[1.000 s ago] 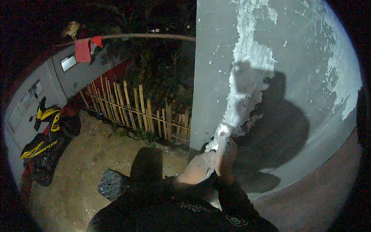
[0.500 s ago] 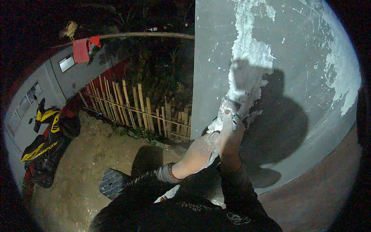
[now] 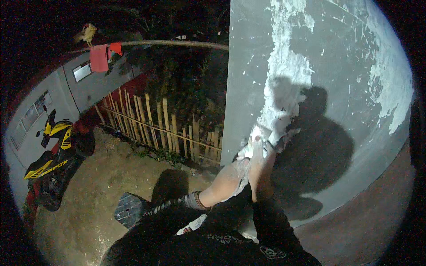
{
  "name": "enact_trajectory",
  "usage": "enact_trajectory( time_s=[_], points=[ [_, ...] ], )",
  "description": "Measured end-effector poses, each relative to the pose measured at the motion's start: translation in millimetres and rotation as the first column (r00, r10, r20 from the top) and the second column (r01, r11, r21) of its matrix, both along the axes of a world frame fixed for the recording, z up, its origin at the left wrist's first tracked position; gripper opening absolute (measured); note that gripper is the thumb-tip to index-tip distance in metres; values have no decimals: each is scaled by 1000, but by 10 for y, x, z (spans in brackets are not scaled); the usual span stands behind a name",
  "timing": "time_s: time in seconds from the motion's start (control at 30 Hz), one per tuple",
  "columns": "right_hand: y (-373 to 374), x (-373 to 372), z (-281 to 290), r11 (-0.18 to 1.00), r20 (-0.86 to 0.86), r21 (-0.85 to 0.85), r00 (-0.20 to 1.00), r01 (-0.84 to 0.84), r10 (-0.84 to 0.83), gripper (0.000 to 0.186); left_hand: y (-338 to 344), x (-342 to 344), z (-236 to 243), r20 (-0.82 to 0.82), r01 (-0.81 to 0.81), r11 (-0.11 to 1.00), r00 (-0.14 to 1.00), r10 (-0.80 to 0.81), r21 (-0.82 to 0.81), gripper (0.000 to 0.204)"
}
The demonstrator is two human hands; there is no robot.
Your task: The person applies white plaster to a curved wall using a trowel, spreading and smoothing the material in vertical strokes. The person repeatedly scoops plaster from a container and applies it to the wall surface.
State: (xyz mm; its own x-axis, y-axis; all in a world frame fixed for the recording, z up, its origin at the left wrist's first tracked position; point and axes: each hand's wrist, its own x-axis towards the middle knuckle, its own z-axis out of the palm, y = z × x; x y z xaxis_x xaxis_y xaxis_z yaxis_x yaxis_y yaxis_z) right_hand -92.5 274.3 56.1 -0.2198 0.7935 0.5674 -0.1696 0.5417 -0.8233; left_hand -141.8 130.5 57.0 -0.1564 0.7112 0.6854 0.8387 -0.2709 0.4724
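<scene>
A flat scraper (image 3: 262,131), smeared with white putty, is held in my right hand (image 3: 262,162). Its blade lies close to or against the grey wall (image 3: 248,80), at the lower end of a white putty streak (image 3: 284,66). The thumb is laid along the tool and the other fingers are mostly out of sight. My left hand (image 3: 230,175) is directly beside it, closed and coated with white putty. Something whitish shows around its fingers and palm, but I cannot make out what it is.
Left of the wall stands a bamboo fence (image 3: 155,124). A yellow-and-black motorcycle (image 3: 55,155) is parked at the far left. A dark ridged block (image 3: 132,209) lies on the dirt ground (image 3: 106,177). A bird (image 3: 88,34) perches above on a pole (image 3: 177,43) hung with red cloths (image 3: 99,58).
Both hands and the scraper have moved slightly down along the wall and a little to the left. My right thumb now lies straighter along the tool. The view has shifted slightly.
</scene>
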Motion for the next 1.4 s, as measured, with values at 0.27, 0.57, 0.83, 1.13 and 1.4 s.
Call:
enact_trajectory(
  time_s=[0.27,0.57,0.83,1.13,1.4],
  points=[
    [-114,67,354,990,-26,133,999,36,-33,36,117,-79,172,273,103,985,960,-62,-137,32],
    [-188,-28,520,997,32,46,998,54,-55,40,78,-71,385,162,-4,996,987,19,-91,35],
    [-166,-5,403,996,-72,84,997,5,1,28,104,-28,153,426,79,997,903,-62,-23,38],
    [-314,126,463,986,49,-161,997,-44,53,36,-7,22,246,744,252,965,658,-118,-69,42],
    [-392,99,516,988,-32,-98,993,-116,113,30,59,-65,34,266,48,996,964,-24,-81,28]
  ],
)
